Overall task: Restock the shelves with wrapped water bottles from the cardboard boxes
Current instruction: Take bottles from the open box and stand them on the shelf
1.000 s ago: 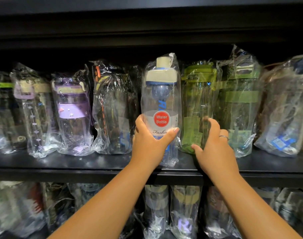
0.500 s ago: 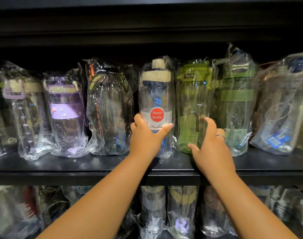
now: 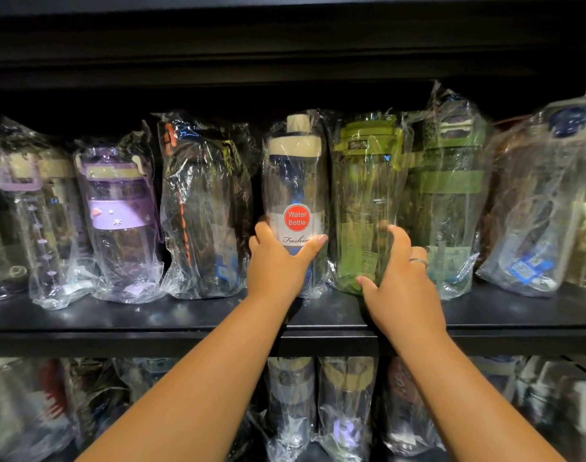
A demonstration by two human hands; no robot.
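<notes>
Head view showed a black shelf (image 3: 85, 328) carrying a row of wrapped bottles, all set a little back from its front edge. Near the middle of the row the blue bottle (image 3: 295, 181), with a cream cap and a red "Water Bottle" sticker, stood upright and touched the green bottle (image 3: 365, 201) on its right. The left hand (image 3: 278, 261) gripped the blue bottle low, thumb and fingers curled around it. The right hand (image 3: 401, 275) held the green bottle's lower part and wore a ring (image 3: 418, 261).

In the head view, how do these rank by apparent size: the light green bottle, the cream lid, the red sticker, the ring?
1. light green bottle
2. cream lid
3. red sticker
4. ring, nearer the camera yet clearly smallest
</notes>
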